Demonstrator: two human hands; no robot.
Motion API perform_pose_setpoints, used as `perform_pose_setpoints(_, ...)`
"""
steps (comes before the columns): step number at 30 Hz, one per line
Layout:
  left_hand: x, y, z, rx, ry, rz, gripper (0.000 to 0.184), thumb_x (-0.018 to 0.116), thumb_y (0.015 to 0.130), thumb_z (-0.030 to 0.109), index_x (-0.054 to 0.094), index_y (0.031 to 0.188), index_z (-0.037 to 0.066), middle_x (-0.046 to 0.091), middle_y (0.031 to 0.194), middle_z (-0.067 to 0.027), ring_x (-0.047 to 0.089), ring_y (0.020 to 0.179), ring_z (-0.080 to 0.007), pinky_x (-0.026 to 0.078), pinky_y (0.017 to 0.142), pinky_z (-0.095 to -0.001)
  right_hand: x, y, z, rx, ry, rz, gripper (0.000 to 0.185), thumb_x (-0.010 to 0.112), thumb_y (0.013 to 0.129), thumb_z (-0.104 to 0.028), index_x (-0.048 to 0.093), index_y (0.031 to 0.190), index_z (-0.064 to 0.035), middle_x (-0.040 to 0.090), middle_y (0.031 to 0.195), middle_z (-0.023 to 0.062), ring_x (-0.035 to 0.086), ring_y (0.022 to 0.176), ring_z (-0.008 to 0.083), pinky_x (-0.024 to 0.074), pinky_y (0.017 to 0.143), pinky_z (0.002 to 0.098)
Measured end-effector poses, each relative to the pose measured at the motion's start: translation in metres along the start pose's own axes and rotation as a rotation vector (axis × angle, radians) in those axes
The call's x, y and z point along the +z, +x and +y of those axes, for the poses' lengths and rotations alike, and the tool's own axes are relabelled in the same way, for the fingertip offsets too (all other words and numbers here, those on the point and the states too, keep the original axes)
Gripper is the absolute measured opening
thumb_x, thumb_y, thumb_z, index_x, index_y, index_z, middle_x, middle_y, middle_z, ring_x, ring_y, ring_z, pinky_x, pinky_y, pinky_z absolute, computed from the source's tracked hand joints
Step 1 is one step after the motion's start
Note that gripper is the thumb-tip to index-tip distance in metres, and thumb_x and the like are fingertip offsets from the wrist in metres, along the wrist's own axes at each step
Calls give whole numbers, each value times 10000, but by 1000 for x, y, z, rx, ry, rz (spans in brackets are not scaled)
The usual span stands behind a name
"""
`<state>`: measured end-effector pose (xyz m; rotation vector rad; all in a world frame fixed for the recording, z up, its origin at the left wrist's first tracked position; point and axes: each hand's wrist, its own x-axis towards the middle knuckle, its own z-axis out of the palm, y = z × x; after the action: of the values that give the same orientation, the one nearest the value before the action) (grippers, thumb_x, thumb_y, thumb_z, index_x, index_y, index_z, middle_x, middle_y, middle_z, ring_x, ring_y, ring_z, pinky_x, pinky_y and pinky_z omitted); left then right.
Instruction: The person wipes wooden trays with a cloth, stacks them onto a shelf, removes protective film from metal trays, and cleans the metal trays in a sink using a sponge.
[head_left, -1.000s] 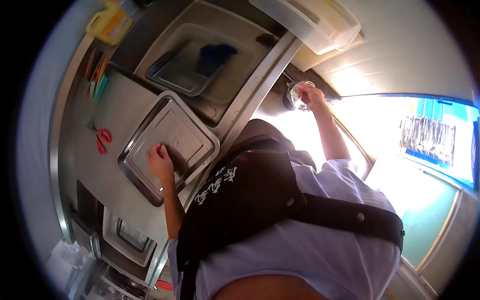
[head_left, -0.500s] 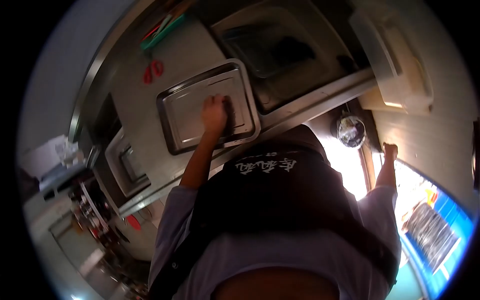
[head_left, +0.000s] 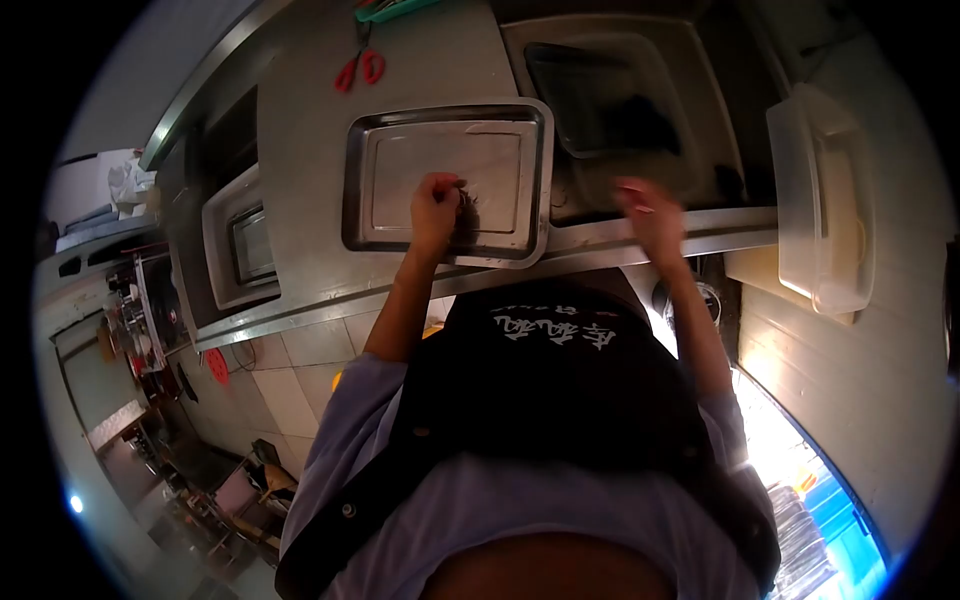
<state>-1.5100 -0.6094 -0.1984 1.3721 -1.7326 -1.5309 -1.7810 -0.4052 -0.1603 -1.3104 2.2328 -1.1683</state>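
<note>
A rectangular metal tray (head_left: 400,150) lies on the steel counter. My left hand (head_left: 437,208) is over the tray, its fingers pinched together on something small and dark that I cannot make out. Small dark bits lie on the tray floor beside those fingers. My right hand (head_left: 652,220), smeared by motion, hovers over the front edge of the sink, right of the tray and apart from it. Whether its fingers hold anything is unclear. Red-handled scissors (head_left: 361,70) rest on the counter behind the tray.
The sink (head_left: 715,90) at the back right holds a clear tub (head_left: 570,100) with something dark in it. A translucent bin (head_left: 795,200) hangs at the right wall. A green holder (head_left: 398,8) is at the top. A lined bucket (head_left: 708,300) stands below the counter.
The view has turned and shifted. My right hand has come up from the bucket area, past the wall side, to the sink's front edge. My left hand has stayed over the tray.
</note>
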Motion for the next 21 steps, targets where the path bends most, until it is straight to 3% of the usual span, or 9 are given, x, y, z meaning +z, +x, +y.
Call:
perform_pose_setpoints(2,-2,-5,10,-141,-286,27,194,592,822,18,593,1016,15,584,804,-35,571,732,-118,484,615,-254,38,27,-65,-152,75,-319,265,661,836,-164,627,1093,-115,661,1007,71,652,798,172,520,724,288)
perform_pose_setpoints(5,-7,-15,20,-184,-561,-46,232,607,814,12,589,1045,13,584,823,-33,572,738,-123,499,641,-239,109,34,-99,-123,270,-494,303,680,812,-216,626,1085,-95,674,929,95,649,775,202,506,726,299)
perform_pose_setpoints(7,-6,-23,21,-172,-537,-15,242,602,842,27,575,1081,2,581,852,-48,596,783,-142,524,705,-248,144,35,-103,-74,390,-603,313,680,794,-233,632,1069,-90,677,860,120,652,771,249,499,712,341)
perform_pose_setpoints(11,-16,-46,37,-216,-611,-40,268,575,890,59,558,1151,0,604,948,-77,612,875,-171,529,781,-277,143,36,-98,292,604,-730,202,627,857,-159,669,997,-21,691,832,94,647,701,128,498,590,252)
perform_pose_setpoints(13,-22,-52,43,-231,-626,-94,294,547,909,68,544,1198,11,622,1020,-100,609,934,-175,512,819,-277,124,36,-94,341,633,-648,216,604,879,-135,656,1039,2,685,816,77,608,639,78,479,538,206)
perform_pose_setpoints(14,-25,-44,31,-152,-555,-27,279,598,880,81,574,1150,17,625,1021,-102,619,883,-184,534,736,-282,106,38,-96,385,654,-573,223,606,880,-132,654,1052,2,684,814,82,598,626,81,480,541,209)
perform_pose_setpoints(17,-48,-4,-7,260,142,337,326,650,826,114,593,1138,41,626,1004,-124,625,848,-254,521,708,-324,56,30,-56,413,738,-333,251,609,889,-133,636,1098,3,683,829,104,578,611,88,480,547,219)
perform_pose_setpoints(19,-62,15,-4,272,393,368,339,671,784,132,609,1109,58,614,978,-140,602,850,-305,501,728,-369,14,10,-29,383,632,-128,266,597,902,-137,619,1124,8,684,838,113,584,619,91,480,554,219)
perform_pose_setpoints(21,-63,36,-7,298,571,403,331,679,755,141,623,1074,74,600,950,-146,578,858,-339,480,749,-403,-23,-19,9,540,585,65,273,590,906,-132,609,1139,8,685,843,109,585,619,91,478,554,211)
